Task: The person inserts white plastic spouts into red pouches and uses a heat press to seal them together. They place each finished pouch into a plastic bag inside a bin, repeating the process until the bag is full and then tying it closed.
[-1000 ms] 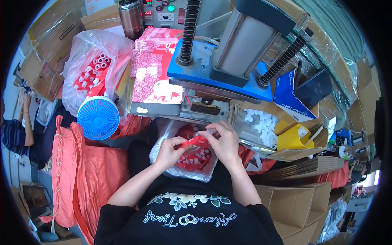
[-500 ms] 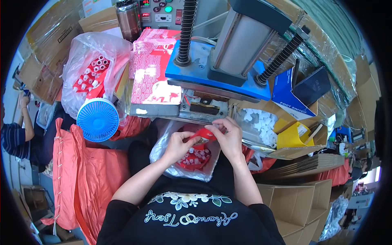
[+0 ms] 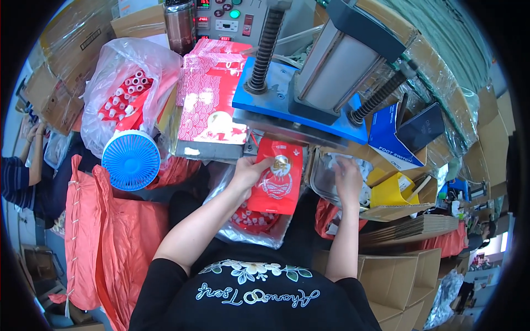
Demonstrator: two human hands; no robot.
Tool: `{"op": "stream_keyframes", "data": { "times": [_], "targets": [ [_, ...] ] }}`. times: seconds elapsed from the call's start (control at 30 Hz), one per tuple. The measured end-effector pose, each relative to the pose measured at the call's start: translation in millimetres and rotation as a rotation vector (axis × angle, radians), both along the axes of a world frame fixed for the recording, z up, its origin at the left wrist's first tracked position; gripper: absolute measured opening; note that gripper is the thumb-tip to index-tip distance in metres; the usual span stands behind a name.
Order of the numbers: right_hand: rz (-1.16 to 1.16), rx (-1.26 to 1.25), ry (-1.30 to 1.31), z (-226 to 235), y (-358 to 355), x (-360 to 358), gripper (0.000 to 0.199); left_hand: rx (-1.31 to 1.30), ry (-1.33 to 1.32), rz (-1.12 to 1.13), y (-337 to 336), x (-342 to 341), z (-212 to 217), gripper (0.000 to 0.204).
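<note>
1. Pinching a red pouch (image 3: 279,190) in the head view, the left hand (image 3: 252,175) had its thumb across the printed front; the fingers behind were hidden. The pouch hung flat and slightly tilted, its front toward the wearer, above the lap and just before the press (image 3: 276,83). One side was gripped, seemingly so that the rest stayed flat and the other hand stayed free.

2. The right hand (image 3: 348,179) was over the clear tray (image 3: 316,186), fingers bent down among small white pieces (image 3: 365,191). Blur covered the fingertips, so whether they were spread or pinching a piece could not be told. The tray stood beside the press on the right, probably to keep the pieces within short reach.

3. Below the pouch, a clear bag (image 3: 265,241) sat at the lap, holding red packs with white spouts (image 3: 251,220). Its place under both hands likely spared the arms long movements.

4. Left of the press lay a stack of red patterned packaging (image 3: 212,105), close to the left hand's side, perhaps for easy picking.

5. A blue fan (image 3: 131,160) faced upward farther left, apparently kept there to leave the middle uncluttered.
</note>
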State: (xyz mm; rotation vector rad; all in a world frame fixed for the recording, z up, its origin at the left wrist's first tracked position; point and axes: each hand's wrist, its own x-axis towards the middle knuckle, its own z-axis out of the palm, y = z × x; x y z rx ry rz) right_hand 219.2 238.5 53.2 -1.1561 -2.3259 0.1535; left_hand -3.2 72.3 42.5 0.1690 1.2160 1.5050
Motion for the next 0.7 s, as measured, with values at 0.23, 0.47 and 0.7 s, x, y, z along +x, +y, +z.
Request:
{"op": "stream_keyframes", "data": {
  "times": [0.23, 0.47, 0.7],
  "targets": [
    [0.027, -0.08, 0.009, -24, -3, -9, 0.026, -0.035, 0.931, -0.077, -8, -51, 3, 0.034],
    [0.088, -0.398, 0.564, -29, -2, 2, 0.018, -0.123, 1.841, 0.069, -71, -71, -37, 0.049],
    [0.243, -0.535, 0.52, 27, -52, -23, 0.022, 0.079, 1.121, 0.185, -88, -35, 5, 0.013]
  ]
}}
